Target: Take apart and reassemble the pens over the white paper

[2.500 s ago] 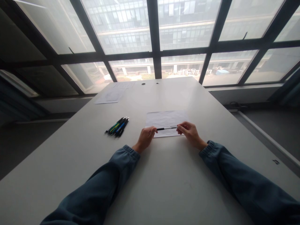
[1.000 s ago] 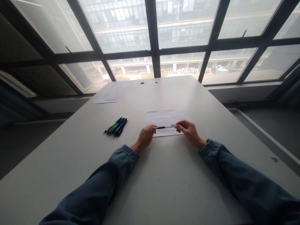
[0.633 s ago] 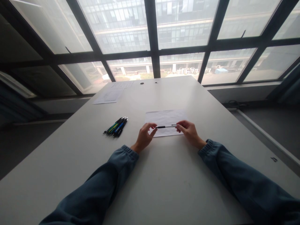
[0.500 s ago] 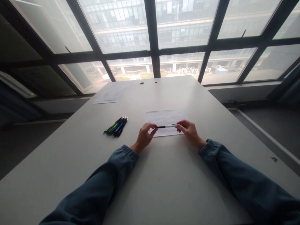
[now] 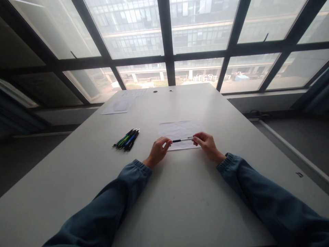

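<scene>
A pen (image 5: 183,140) with a white barrel and a black grip is held level between my two hands, over a sheet of white paper (image 5: 174,127). My left hand (image 5: 158,150) pinches its black end between thumb and fingers. At the clip end, my right hand (image 5: 207,144) is closed on the white barrel. The fingertips cover both ends of the pen. To the left of my left hand lies a bunch of several pens (image 5: 127,140), dark, green and blue, side by side on the table.
The white table (image 5: 185,192) stretches toward large windows (image 5: 197,31) with dark frames. More papers (image 5: 119,104) lie at its far left. Near the far edge is a small dark round spot (image 5: 155,91). A small dark mark (image 5: 299,175) sits by the right edge.
The left fingers have closed a little more around the black end, and that end has dipped slightly. The right hand keeps its hold on the pen.
</scene>
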A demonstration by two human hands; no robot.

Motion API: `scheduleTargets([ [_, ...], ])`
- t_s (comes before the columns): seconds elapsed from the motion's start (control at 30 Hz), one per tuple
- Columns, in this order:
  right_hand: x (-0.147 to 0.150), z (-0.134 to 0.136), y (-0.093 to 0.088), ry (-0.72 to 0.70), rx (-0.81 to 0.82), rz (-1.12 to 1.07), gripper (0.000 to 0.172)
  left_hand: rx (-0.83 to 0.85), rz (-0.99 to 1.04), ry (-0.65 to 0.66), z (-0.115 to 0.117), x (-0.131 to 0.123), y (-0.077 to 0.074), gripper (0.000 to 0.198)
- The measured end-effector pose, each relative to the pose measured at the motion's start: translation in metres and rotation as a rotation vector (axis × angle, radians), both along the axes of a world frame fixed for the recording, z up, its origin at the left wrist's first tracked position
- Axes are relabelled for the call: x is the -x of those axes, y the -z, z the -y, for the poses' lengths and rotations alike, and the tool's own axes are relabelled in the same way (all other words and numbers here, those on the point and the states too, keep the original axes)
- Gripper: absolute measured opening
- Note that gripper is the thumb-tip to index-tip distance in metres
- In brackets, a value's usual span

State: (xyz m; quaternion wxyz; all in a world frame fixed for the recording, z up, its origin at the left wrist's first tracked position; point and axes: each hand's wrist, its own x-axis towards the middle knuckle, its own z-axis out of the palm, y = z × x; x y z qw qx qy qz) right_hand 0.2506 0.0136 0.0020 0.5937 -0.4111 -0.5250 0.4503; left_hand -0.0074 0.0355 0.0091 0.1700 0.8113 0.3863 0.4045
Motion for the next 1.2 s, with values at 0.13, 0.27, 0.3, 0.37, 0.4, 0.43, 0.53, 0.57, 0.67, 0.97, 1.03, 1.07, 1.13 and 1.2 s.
scheduleTargets([
  [0.13, -0.0006, -0.0003, 0.0011, 0.002, -0.002, 0.004, 0.031, 0.038, -0.026, 0.02, -0.0005, 0.0001, -0.0005, 0.043],
  [0.27, 0.0001, 0.0, -0.0007, 0.011, 0.005, 0.01, 0.033, 0.048, -0.012, 0.026, -0.0008, 0.0015, -0.0003, 0.042],
  [0.3, 0.0004, 0.0001, -0.0014, 0.013, 0.006, 0.009, 0.033, 0.051, 0.0, 0.019, -0.0008, 0.0018, -0.0001, 0.038],
  [0.37, 0.0009, 0.0003, -0.0024, 0.018, 0.005, 0.005, 0.033, 0.058, 0.024, -0.004, -0.0007, 0.002, 0.0003, 0.032],
  [0.4, 0.0011, 0.0004, -0.0028, 0.02, 0.005, 0.003, 0.034, 0.055, 0.034, -0.014, -0.0006, 0.0018, 0.0006, 0.032],
  [0.43, 0.0012, 0.0004, -0.0029, 0.023, 0.004, 0.001, 0.034, 0.045, 0.04, -0.021, -0.0005, 0.0015, 0.0008, 0.034],
  [0.53, 0.001, 0.0001, -0.0025, 0.029, 0.002, 0.004, 0.034, -0.02, 0.041, -0.033, 0.0002, -0.0002, 0.0006, 0.037],
  [0.57, 0.0008, -0.0001, -0.0021, 0.029, 0.001, 0.007, 0.035, -0.045, 0.038, -0.037, 0.0005, -0.0007, 0.0003, 0.035],
  [0.67, 0.0001, -0.0004, -0.0014, 0.026, 0.002, 0.013, 0.036, -0.096, 0.036, -0.049, 0.0013, -0.0017, -0.0011, 0.02],
  [0.97, 0.0003, 0.0007, -0.0018, 0.027, 0.007, 0.016, 0.036, -0.085, 0.046, -0.035, 0.001, -0.0011, -0.0001, 0.011],
  [1.03, 0.0001, 0.0005, -0.0013, 0.025, 0.004, 0.016, 0.035, -0.079, 0.043, -0.039, 0.0012, -0.0008, 0.0, 0.012],
  [1.07, 0.0, 0.0004, -0.0009, 0.023, 0.003, 0.015, 0.034, -0.076, 0.041, -0.039, 0.0015, -0.0006, -0.0001, 0.012],
  [1.13, -0.0003, 0.0, -0.0001, 0.018, 0.0, 0.011, 0.032, -0.068, 0.033, -0.037, 0.0021, -0.0004, -0.0003, 0.013],
  [1.2, -0.0004, -0.0002, 0.0003, 0.016, -0.002, 0.008, 0.031, -0.061, 0.028, -0.033, 0.0027, -0.0002, -0.0006, 0.014],
])
